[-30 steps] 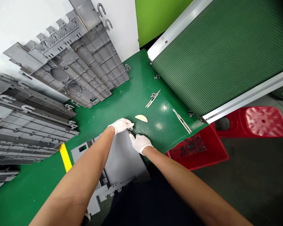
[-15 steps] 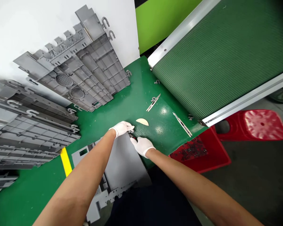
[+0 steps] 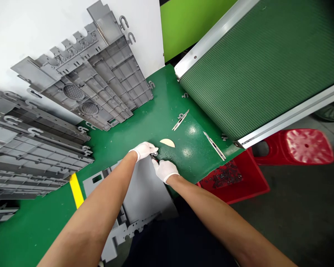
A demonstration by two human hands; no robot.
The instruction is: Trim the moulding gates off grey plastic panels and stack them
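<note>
1. Fingers (image 3: pixel 151 147) of the white-gloved left hand (image 3: pixel 143 150) are curled together around the far end of a small dark metal piece (image 3: pixel 155 157). The gloved right hand (image 3: pixel 164 171) presses its fingertips (image 3: pixel 157 165) together on the near end. The piece is mostly hidden and too small to identify, though a tiny ring shows at its far end.

2. The piece sits between the hands, just above the near edge of a green workbench (image 3: pixel 167 96). The step in hand appears to be a close two-handed pinch on it. Given its size, the next move calls for a steady grip from both hands.

3. A grey moulded plastic panel (image 3: pixel 144 189) lies directly beneath the wrists, on the near side. A cream half-moon piece (image 3: pixel 167 142) lies just beyond the hands, and two slim steel strips (image 3: pixel 180 119) (image 3: pixel 214 146) lie farther off to the right.

4. Stacked grey plastic panels (image 3: pixel 80 81) fill the left. A green ribbed conveyor belt (image 3: pixel 261 63) runs along the far right, above a red crate (image 3: pixel 233 189) holding dark small parts (image 3: pixel 225 175).

5. Compared with half a second earlier, the right hand sits slightly closer to the left, and the view has swung a little.
</note>
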